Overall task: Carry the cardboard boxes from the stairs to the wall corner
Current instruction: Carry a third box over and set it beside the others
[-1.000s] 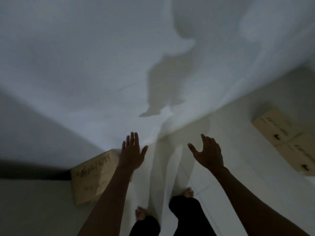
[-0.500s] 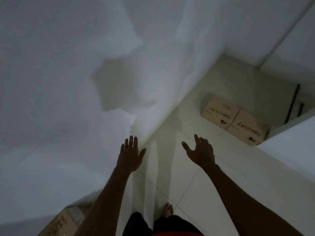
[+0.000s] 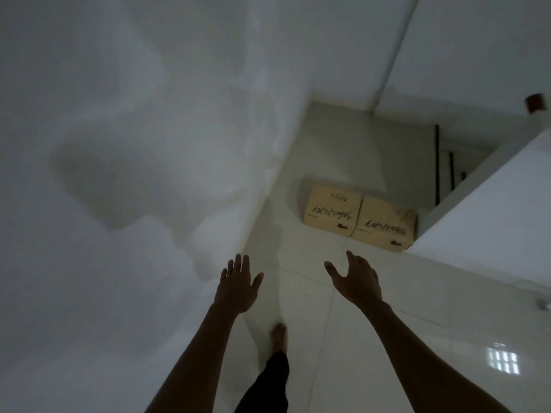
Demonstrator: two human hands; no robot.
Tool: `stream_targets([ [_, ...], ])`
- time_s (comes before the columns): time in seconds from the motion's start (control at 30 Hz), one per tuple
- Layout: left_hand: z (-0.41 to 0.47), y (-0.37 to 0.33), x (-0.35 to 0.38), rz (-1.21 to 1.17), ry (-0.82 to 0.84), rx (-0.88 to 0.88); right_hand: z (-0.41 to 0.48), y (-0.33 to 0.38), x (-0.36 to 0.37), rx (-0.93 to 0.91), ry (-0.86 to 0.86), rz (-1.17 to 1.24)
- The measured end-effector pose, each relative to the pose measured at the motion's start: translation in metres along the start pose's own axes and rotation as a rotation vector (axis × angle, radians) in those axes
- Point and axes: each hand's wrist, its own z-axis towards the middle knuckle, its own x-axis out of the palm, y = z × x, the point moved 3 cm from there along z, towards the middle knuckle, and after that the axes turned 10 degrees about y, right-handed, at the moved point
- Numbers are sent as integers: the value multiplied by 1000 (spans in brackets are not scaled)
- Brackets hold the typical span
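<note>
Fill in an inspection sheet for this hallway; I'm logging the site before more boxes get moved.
Surface: pale glossy tiled floor, showing a window reflection at right.
Job's things: two cardboard boxes side by side on the floor ahead, with handwritten marks.
Clutter: nothing seen.
Grippers: left hand and right hand both open, empty, held out in front.
Cables: nothing seen.
Surroundings: white wall at left; white ledge at right; dark railing bars beyond; one bare foot visible; dim light.

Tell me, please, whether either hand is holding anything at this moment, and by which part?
Nothing is held: the left hand and right hand are open and empty, apart from the two cardboard boxes on the floor ahead.
</note>
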Motion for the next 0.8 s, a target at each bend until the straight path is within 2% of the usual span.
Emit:
stream_targets([
  [0.2, 113, -61, -55, 68, 20, 76, 85, -5, -54, 80, -42, 67],
  [0.47, 248, -149, -92, 132, 100, 123, 205, -31, -113, 173, -10, 139],
  [0.8, 408, -230, -110, 108, 175, 7, 388, -63, -172, 235, 109, 313],
])
